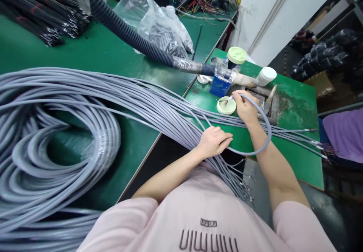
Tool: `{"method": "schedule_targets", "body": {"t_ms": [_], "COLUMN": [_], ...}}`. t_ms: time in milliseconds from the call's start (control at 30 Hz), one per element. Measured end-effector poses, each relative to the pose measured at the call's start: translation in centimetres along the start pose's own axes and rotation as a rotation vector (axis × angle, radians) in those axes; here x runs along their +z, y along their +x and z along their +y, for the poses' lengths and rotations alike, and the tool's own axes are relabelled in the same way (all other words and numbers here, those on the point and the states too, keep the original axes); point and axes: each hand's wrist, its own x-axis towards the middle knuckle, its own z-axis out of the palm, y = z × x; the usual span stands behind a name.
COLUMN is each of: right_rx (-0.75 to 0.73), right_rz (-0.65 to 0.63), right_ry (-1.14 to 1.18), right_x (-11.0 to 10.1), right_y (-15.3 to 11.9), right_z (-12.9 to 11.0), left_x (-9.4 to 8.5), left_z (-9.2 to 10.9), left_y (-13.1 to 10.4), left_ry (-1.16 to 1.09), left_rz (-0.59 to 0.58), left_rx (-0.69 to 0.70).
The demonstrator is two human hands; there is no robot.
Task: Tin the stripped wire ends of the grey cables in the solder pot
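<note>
A grey cable [267,128] curves in a loop between my two hands. My right hand [246,106] pinches it near its end, where the stripped thin wires [225,102] fan out over a small round pale-green dish [226,110]. What the dish contains I cannot make out. My left hand [214,141] is closed round the cable further back, resting over the near side of a thick bundle of grey cables [159,108]. That bundle runs from a large coil [104,142] on the left. Several stripped ends [320,145] lie at the right, and others hang off the edge near my body.
A ribbed hose [136,36] crosses to a blue box [220,85] behind the dish. Beside it stand a lidded jar [237,57], a white cup [267,76] and a sooty metal fixture [269,104]. A plastic bag [167,29] and black cable bundles [42,10] lie further back.
</note>
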Motion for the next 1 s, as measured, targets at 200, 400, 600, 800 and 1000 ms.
{"method": "schedule_targets", "body": {"t_ms": [200,400,600,800,1000], "right_rx": [-0.005,0.004,0.015,0.044,0.104], "right_rz": [-0.038,-0.035,0.109,0.191,0.204], "right_ry": [-0.032,-0.036,-0.114,-0.238,-0.284], "right_x": [0.4,-0.4,-5.3,-8.4,-7.9], "right_y": [0.2,0.4,1.0,0.8,0.5], "right_z": [0.3,-0.4,0.4,5.8,9.5], "left_x": [-0.1,0.1,0.1,-0.1,0.0], "left_z": [0.0,0.0,0.1,0.1,0.0], "left_y": [0.1,0.1,0.2,0.3,0.2], "left_ry": [0.008,0.052,0.034,-0.014,-0.035], "left_rz": [0.0,0.049,0.094,0.122,0.127], "left_rx": [0.015,0.04,0.056,0.059,0.055]}}
